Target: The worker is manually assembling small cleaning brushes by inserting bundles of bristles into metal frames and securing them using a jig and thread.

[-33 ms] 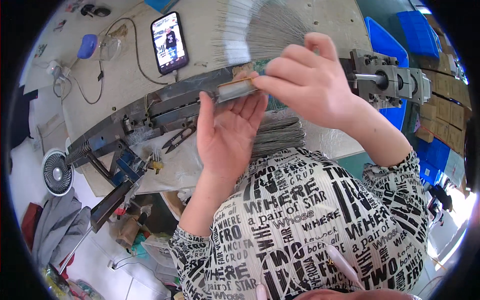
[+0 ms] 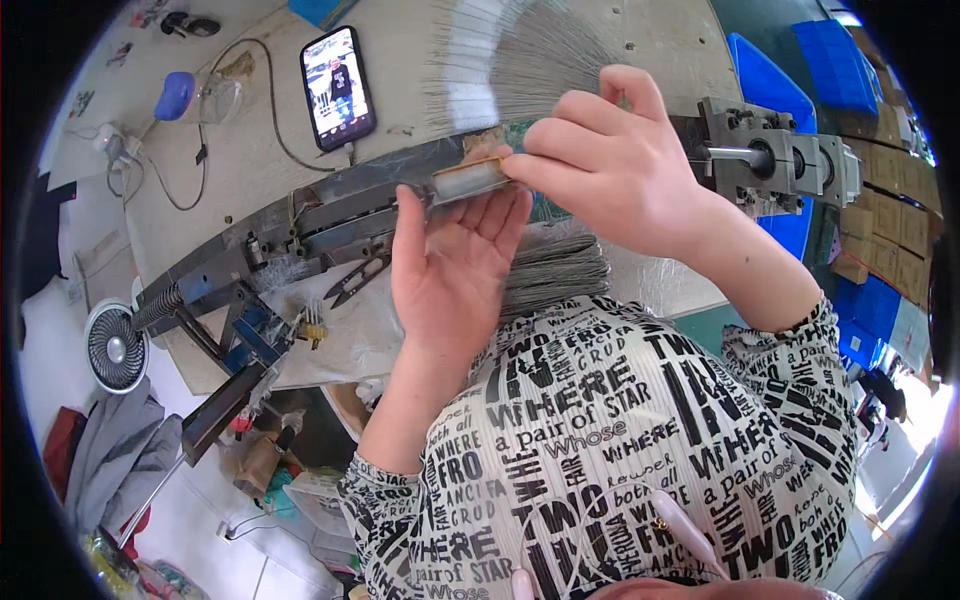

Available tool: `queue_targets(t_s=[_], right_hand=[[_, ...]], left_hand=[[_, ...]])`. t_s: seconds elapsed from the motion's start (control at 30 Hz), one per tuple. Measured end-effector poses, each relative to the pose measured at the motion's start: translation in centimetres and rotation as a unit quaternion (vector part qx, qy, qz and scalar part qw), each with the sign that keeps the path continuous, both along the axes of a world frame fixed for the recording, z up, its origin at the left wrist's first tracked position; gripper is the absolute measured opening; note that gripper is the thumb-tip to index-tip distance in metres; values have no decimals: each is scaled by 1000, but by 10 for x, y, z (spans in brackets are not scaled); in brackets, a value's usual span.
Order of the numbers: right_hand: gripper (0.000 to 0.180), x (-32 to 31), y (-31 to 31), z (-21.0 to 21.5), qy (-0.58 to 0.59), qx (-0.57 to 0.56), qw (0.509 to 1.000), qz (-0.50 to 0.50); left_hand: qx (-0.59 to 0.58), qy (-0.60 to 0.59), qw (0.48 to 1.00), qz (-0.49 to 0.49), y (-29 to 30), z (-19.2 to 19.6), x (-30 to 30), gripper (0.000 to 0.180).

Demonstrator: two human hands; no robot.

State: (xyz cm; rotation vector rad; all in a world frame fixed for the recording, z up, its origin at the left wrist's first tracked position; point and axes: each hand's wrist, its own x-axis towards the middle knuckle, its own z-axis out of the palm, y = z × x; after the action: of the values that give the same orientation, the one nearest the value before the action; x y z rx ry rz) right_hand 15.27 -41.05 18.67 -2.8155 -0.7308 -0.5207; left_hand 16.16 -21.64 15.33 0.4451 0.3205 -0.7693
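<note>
My left hand [image 2: 450, 265] is palm up with its fingers stretched out below a pale, translucent block [image 2: 468, 182] with an orange-brown upper edge. The fingertips pass behind or under the block; whether they touch it, I cannot tell. From the right, my right hand [image 2: 615, 165] comes in with thumb and forefinger pinched at the block's right end. What lies in that pinch is too small to make out. A bundle of thin grey wires [image 2: 555, 270] lies just right of my left hand. Beyond both hands, more thin wires [image 2: 550, 65] spread in a fan on the table.
A long dark metal rail [image 2: 340, 215] crosses the bench. Thread snips [image 2: 357, 280] lie near its front side. A lit phone [image 2: 338, 88] on a cable lies behind the rail. Clamp-like machinery [image 2: 770, 158] stands at right by blue bins [image 2: 765, 80]; a lever mechanism [image 2: 250, 330] is front left.
Both hands have shifted very slightly left. The pinch and the open left palm look the same.
</note>
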Motion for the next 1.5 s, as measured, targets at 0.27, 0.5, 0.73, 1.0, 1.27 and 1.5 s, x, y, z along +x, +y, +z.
queue_targets(t_s=[0.27, 0.5, 0.73, 1.0, 1.27, 1.5], right_hand=[[15, -5, 8, -3, -18, -20, 999, 44], [18, 7, 1, -6, 26, 4, 999, 45], [17, 0, -1, -17, 44, 46, 998, -14], [23, -18, -8, -5, -1, 102, 994, -37], [29, -85, -32, -42, 283, 296, 907, -94], [24, -112, -31, -88, 401, 203, 873, -191]], left_hand=[[-24, 5, 999, 32, 3, 1, -3, 69], [12, 11, 999, 42, 3, 4, -1, 69], [26, 11, 1000, -1, 6, 15, 5, 74], [39, -10, 999, -19, 7, 7, 6, 71], [271, -129, 946, -126, 9, -37, -20, 70], [321, -8, 924, 205, 169, -51, -72, 39]])
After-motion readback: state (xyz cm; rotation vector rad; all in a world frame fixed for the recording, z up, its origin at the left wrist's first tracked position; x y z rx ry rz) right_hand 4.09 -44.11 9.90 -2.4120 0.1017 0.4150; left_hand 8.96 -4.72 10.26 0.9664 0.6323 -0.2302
